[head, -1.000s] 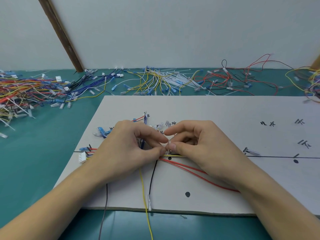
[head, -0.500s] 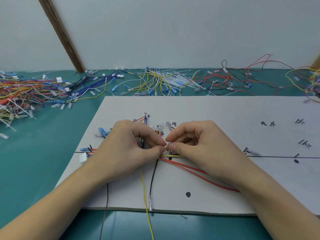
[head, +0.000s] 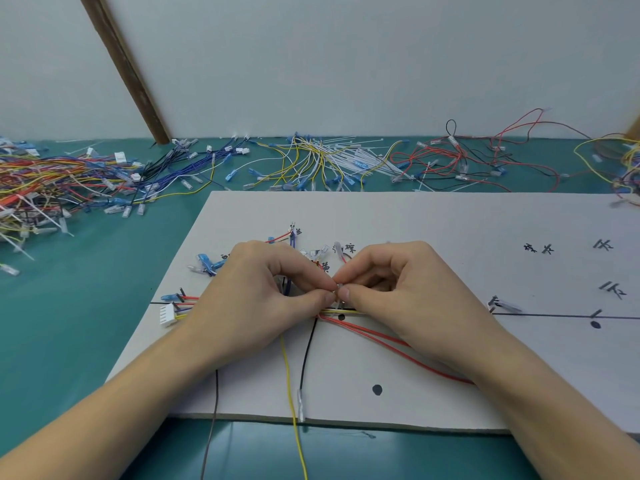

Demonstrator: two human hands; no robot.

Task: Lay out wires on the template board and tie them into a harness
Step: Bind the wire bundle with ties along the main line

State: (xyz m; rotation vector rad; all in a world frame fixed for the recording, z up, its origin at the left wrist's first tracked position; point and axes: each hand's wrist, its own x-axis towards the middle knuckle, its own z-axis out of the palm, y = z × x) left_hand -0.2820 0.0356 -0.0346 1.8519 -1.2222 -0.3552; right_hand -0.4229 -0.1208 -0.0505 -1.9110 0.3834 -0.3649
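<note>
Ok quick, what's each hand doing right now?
Left hand: pinching the cable tie over the wire bundle.
Right hand: pinching the same tie.

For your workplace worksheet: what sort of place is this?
Probably a wire-harness assembly bench: a marked template board, loose wires heaped on the green table, and hands pinching a bundle.

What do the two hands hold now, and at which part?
Both the left hand and the right hand pinch a small white piece, probably a cable tie, at its part above the wire bundle.
</note>
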